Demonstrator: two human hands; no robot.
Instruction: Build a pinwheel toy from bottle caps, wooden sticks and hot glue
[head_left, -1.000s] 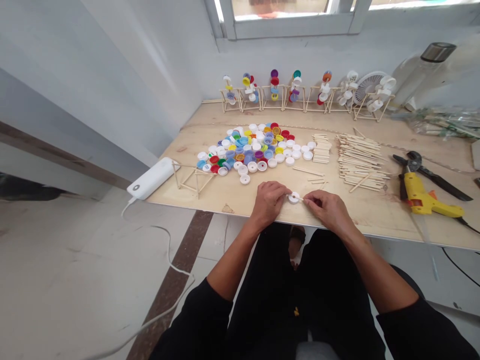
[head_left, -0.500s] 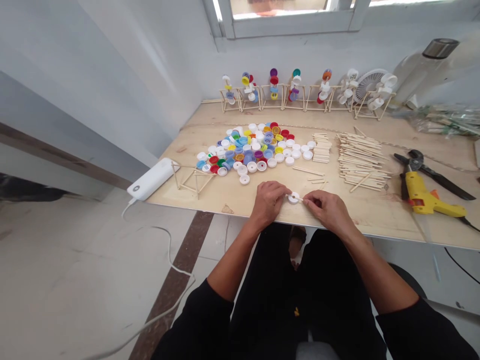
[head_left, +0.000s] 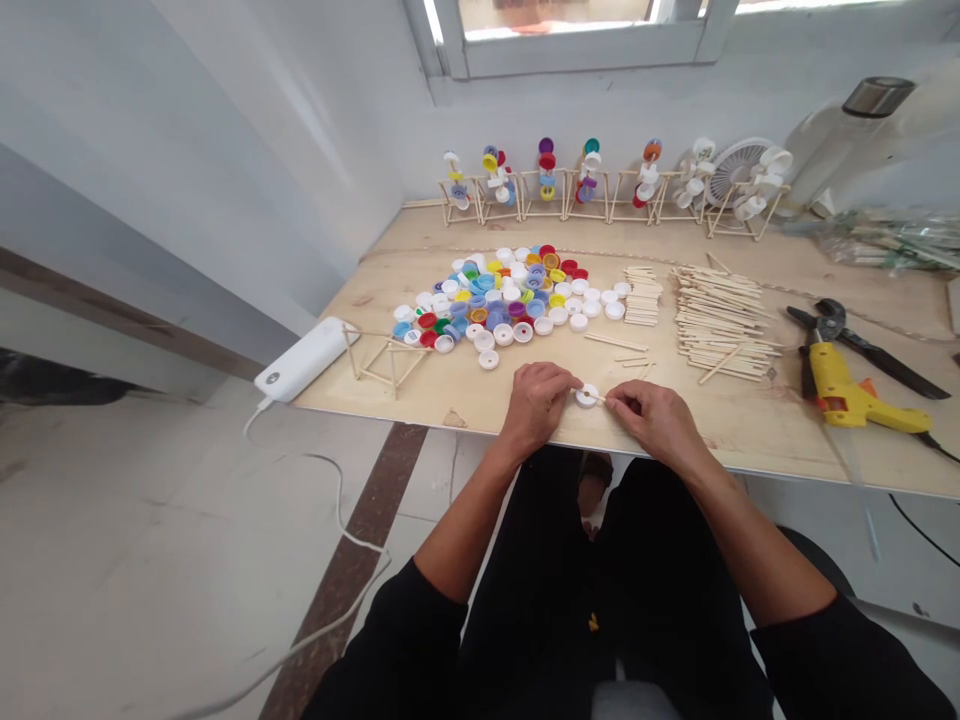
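Observation:
My left hand point(head_left: 538, 402) pinches a white bottle cap point(head_left: 587, 395) near the front edge of the plywood table point(head_left: 420, 395). My right hand point(head_left: 654, 418) is closed on a thin wooden stick point(head_left: 598, 398) whose tip sits at the cap's middle. Both hands rest close together just above the tabletop. Behind them lies a heap of coloured bottle caps point(head_left: 506, 295), and to the right two stacks of wooden sticks point(head_left: 720, 320).
A yellow glue gun point(head_left: 851, 392) and black pliers point(head_left: 855, 338) lie at the right. A white power bank point(head_left: 304, 357) and a stick frame point(head_left: 386, 355) sit at the left. Along the back wall stand several stick-and-cap models point(head_left: 592, 185) and a small white fan point(head_left: 739, 170).

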